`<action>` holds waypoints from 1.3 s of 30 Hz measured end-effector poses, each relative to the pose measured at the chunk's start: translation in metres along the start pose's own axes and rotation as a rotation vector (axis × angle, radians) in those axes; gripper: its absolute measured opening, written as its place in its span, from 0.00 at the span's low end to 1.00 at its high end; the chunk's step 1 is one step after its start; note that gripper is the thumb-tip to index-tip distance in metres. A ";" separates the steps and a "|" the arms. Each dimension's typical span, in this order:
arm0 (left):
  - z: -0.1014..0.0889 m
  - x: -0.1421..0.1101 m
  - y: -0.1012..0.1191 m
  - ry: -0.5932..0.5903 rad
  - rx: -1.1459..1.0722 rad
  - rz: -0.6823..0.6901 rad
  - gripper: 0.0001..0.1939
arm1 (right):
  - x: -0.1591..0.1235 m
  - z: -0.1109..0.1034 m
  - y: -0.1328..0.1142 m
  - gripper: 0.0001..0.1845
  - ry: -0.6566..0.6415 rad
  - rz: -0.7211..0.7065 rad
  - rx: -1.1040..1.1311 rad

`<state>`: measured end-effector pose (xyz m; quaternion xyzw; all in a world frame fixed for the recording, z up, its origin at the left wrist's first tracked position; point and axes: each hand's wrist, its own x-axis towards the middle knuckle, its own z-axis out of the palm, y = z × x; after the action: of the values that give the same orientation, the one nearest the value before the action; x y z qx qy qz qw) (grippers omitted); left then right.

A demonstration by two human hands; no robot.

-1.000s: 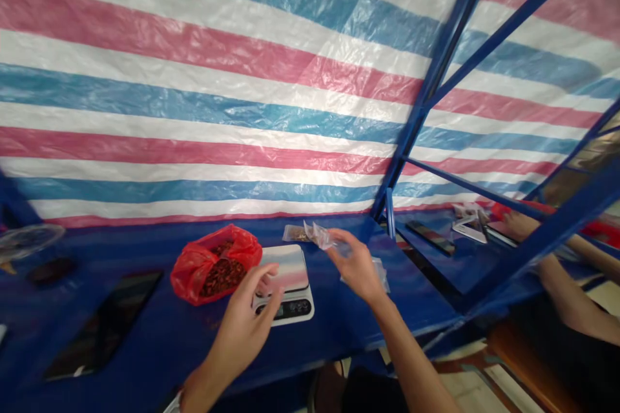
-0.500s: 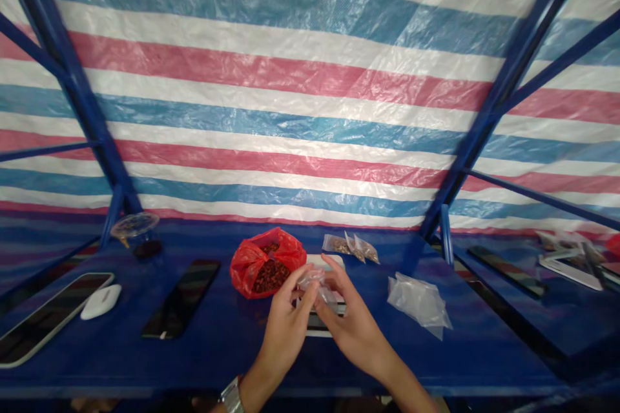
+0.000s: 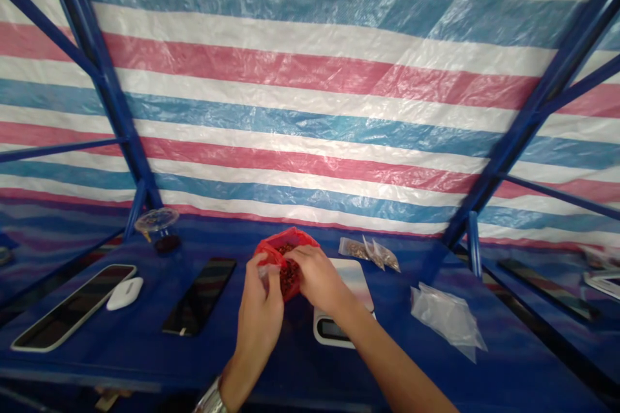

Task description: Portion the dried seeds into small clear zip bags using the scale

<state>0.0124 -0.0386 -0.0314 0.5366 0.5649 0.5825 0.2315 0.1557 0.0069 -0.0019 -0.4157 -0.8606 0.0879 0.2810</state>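
My left hand [image 3: 260, 316], with a metal watch on its wrist, is closed on a small clear plastic bag [image 3: 264, 271] at the near left rim of a red plastic bag [image 3: 304, 239]. Reddish-brown dried bits [image 3: 289, 276], like peppercorns, fill the red bag. My right hand [image 3: 317, 274] reaches into that bag from the right, its fingers bent together among the bits; the fingertips are partly hidden. Beneath my right forearm lies a white kitchen scale [image 3: 356, 277] with a dark display.
Several small filled bags [image 3: 371, 251] lie behind the scale, and a stack of clear bags [image 3: 448, 316] to its right. Leftward are a black phone [image 3: 199, 297], a white earbud case [image 3: 124, 293], a larger phone [image 3: 72, 310] and a clear cup [image 3: 165, 232]. Blue posts [image 3: 111, 103] flank the table.
Both hands have moved left from above the scale to the red bag. The small clear bag is now in my left hand alone, and my right hand has entered the red bag.
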 end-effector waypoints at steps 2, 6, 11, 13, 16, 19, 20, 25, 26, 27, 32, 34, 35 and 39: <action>0.006 -0.004 0.000 -0.089 0.281 -0.013 0.16 | 0.023 0.007 0.009 0.16 -0.130 -0.044 -0.152; 0.005 -0.001 -0.004 -0.162 0.765 -0.013 0.18 | 0.041 0.016 0.026 0.13 -0.251 -0.083 -0.265; -0.014 0.017 -0.019 -0.131 0.858 -0.009 0.25 | 0.039 0.015 0.034 0.20 -0.297 -0.119 -0.307; -0.019 0.023 -0.023 -0.131 0.833 -0.060 0.27 | 0.038 0.010 0.033 0.18 -0.309 -0.144 -0.341; -0.023 0.029 -0.027 -0.157 0.758 -0.111 0.25 | 0.035 0.003 0.030 0.17 -0.301 -0.166 -0.400; -0.023 0.032 -0.031 -0.186 0.644 -0.124 0.24 | 0.032 -0.001 0.025 0.20 -0.312 -0.131 -0.481; -0.023 0.033 -0.033 -0.182 0.599 -0.131 0.25 | 0.031 -0.002 0.023 0.20 -0.323 -0.113 -0.508; -0.021 0.041 -0.038 -0.036 0.267 -0.151 0.24 | 0.027 0.003 0.017 0.16 -0.348 -0.048 -0.550; -0.019 0.042 -0.038 -0.025 0.159 -0.187 0.23 | 0.027 0.004 0.017 0.16 -0.349 -0.043 -0.539; -0.018 0.043 -0.038 -0.024 0.042 -0.234 0.22 | 0.026 0.006 0.017 0.16 -0.347 -0.038 -0.528; -0.011 0.041 -0.035 0.047 -0.444 -0.449 0.19 | 0.021 0.018 0.020 0.17 -0.285 0.022 -0.410; -0.009 0.042 -0.035 0.068 -0.498 -0.490 0.19 | 0.019 0.023 0.020 0.15 -0.242 0.070 -0.307; -0.008 0.042 -0.036 0.068 -0.510 -0.500 0.19 | 0.018 0.024 0.020 0.15 -0.221 0.097 -0.260; -0.005 0.042 -0.037 0.055 -0.550 -0.513 0.18 | 0.015 0.029 0.018 0.16 -0.168 0.221 -0.165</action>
<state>-0.0179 0.0055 -0.0486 0.2795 0.5092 0.6499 0.4901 0.1437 0.0324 -0.0270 -0.5208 -0.8343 0.0819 0.1614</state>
